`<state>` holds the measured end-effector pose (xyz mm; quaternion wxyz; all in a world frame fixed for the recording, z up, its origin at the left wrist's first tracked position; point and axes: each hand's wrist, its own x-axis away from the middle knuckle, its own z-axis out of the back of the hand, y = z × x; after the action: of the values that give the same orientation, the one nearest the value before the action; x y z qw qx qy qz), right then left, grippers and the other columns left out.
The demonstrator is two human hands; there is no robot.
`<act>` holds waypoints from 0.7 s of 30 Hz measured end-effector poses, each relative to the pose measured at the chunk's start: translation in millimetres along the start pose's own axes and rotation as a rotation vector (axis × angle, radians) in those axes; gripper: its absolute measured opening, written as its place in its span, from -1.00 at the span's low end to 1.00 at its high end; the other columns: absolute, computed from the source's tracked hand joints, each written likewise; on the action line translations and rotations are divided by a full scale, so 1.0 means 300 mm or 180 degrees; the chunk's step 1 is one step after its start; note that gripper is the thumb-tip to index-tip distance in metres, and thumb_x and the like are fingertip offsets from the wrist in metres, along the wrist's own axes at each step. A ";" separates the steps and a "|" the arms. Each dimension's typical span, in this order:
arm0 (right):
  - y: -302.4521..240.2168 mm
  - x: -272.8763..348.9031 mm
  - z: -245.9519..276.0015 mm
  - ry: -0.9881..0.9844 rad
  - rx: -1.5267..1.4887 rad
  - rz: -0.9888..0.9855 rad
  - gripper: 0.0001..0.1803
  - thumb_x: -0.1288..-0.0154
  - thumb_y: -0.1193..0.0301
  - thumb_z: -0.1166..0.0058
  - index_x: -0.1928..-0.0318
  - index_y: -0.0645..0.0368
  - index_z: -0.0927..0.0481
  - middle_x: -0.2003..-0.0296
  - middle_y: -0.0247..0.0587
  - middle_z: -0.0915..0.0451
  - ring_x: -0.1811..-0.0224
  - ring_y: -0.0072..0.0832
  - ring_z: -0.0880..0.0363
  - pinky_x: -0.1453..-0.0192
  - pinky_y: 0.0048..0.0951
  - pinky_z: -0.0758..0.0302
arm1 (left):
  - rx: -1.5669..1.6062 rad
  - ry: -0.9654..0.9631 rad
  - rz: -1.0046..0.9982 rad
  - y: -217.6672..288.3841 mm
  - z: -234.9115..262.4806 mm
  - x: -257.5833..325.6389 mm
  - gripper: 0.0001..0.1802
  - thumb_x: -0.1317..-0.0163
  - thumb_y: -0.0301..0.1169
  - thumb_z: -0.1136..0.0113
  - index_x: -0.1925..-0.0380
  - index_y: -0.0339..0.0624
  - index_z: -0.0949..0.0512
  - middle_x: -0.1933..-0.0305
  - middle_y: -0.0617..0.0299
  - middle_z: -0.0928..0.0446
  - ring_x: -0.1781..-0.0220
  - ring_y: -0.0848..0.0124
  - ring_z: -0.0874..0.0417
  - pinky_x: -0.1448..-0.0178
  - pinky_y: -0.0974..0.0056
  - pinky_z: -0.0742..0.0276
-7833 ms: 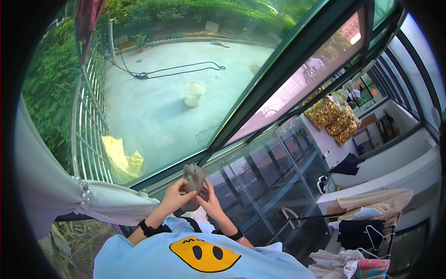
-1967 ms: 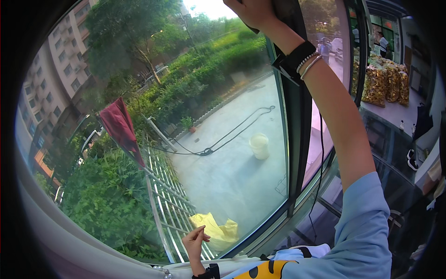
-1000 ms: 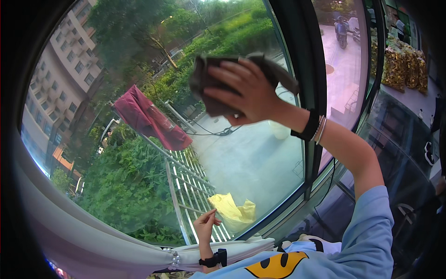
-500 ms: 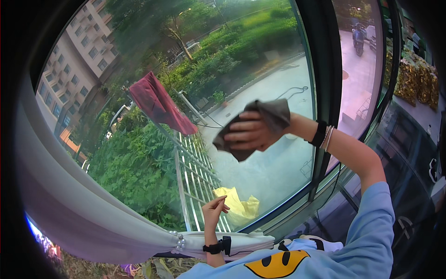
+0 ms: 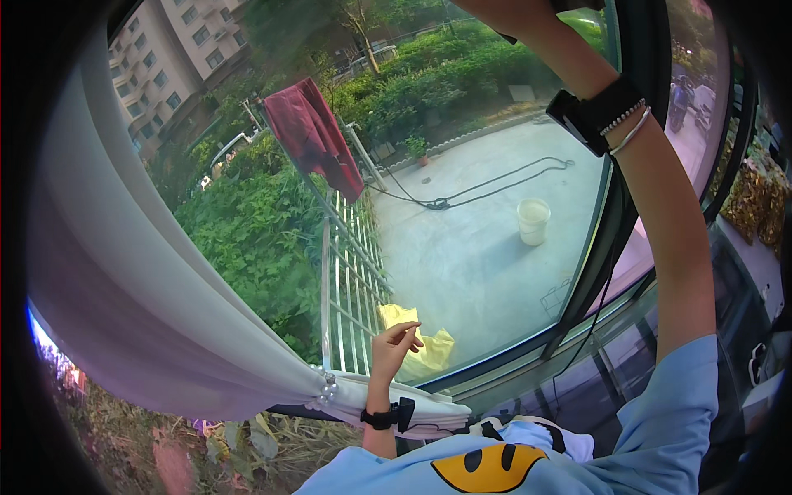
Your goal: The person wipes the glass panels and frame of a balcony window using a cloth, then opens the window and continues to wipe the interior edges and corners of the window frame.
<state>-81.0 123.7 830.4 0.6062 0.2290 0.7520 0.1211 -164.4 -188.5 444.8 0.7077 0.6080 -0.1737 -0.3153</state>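
My right arm reaches up along the window glass (image 5: 470, 256), and my right hand (image 5: 499, 11) is mostly cut off by the top edge. Only a dark sliver of the grey cloth (image 5: 577, 4) it grips shows beside it. A black band and bracelets (image 5: 601, 115) circle that wrist. My left hand (image 5: 394, 345) hangs low in front of the glass, fingers loosely bent and apart, holding nothing. It is just above the gathered white curtain (image 5: 148, 313) and wears a black watch (image 5: 386, 416).
A dark window frame (image 5: 612, 223) runs down the right of the pane. Outside are a metal railing (image 5: 351, 280) with a red cloth (image 5: 318, 136), a yellow cloth (image 5: 429, 351), a white bucket (image 5: 533, 221) and a hose. Furniture stands at the far right.
My right hand has swept the cloth from the middle of the pane up to the top edge, nearly out of view. My left hand has stayed low by the curtain.
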 end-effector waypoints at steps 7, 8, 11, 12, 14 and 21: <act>-0.280 0.124 -0.026 -0.0499 -0.0610 0.0676 -0.36 0.09 0.12 -0.05 -0.12 -0.14 -0.34 -0.17 -0.27 -0.28 -0.17 -0.25 -0.25 -0.19 -0.11 -0.11 | 0.0179 0.0609 0.0020 -0.013 0.060 0.096 -0.79 -0.23 -0.48 0.00 0.21 -0.37 -0.52 0.55 0.15 -0.55 0.52 0.50 -0.58 0.43 0.47 -0.50; -0.324 0.168 -0.021 -0.0704 -0.0780 0.0798 -0.35 0.10 0.11 -0.04 -0.12 -0.13 -0.34 -0.17 -0.27 -0.27 -0.18 -0.26 -0.23 -0.22 -0.11 -0.09 | 0.0191 0.0686 0.0024 -0.006 0.062 0.100 -0.79 -0.23 -0.48 0.00 0.21 -0.37 -0.52 0.56 0.15 -0.55 0.53 0.50 -0.57 0.44 0.47 -0.49; -0.500 0.284 0.030 -0.1202 -0.1232 0.1151 -0.33 0.11 0.09 0.03 -0.14 -0.15 -0.34 -0.19 -0.31 -0.25 -0.21 -0.30 -0.20 -0.24 -0.08 -0.08 | 0.0182 0.0968 -0.0019 0.042 0.087 0.148 -0.79 -0.24 -0.48 0.02 0.22 -0.37 -0.52 0.58 0.17 -0.54 0.55 0.52 -0.56 0.46 0.48 -0.47; -0.540 0.344 0.047 -0.1305 -0.1189 0.1375 -0.32 0.10 0.07 0.03 -0.15 -0.13 -0.33 -0.19 -0.32 -0.24 -0.21 -0.31 -0.19 -0.25 -0.08 -0.06 | 0.0198 0.1019 -0.0006 0.028 0.088 0.142 -0.79 -0.24 -0.48 0.03 0.22 -0.37 -0.52 0.58 0.17 -0.54 0.56 0.53 -0.55 0.46 0.49 -0.47; -0.620 0.467 0.074 -0.1513 -0.1153 0.1819 -0.31 0.07 0.04 0.06 -0.16 -0.08 -0.31 -0.20 -0.35 -0.23 -0.21 -0.34 -0.18 -0.27 -0.08 -0.03 | 0.0254 0.1135 0.0010 0.011 0.085 0.138 -0.80 -0.25 -0.48 0.04 0.22 -0.36 -0.51 0.60 0.19 -0.54 0.59 0.55 -0.53 0.47 0.50 -0.46; -0.739 0.696 0.105 -0.1405 -0.1517 0.2187 -0.50 -0.12 0.23 0.14 -0.12 -0.01 -0.32 -0.21 -0.41 -0.22 -0.19 -0.45 -0.18 -0.30 -0.23 -0.01 | 0.0387 0.1357 -0.0055 0.008 0.084 0.178 -0.79 -0.26 -0.47 0.05 0.22 -0.37 -0.50 0.62 0.20 -0.52 0.61 0.55 -0.51 0.48 0.50 -0.43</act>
<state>-127.9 31.2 542.3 0.7120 0.3394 0.4371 0.4323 -140.4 -242.4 444.7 0.6876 0.7039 -0.0336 -0.1746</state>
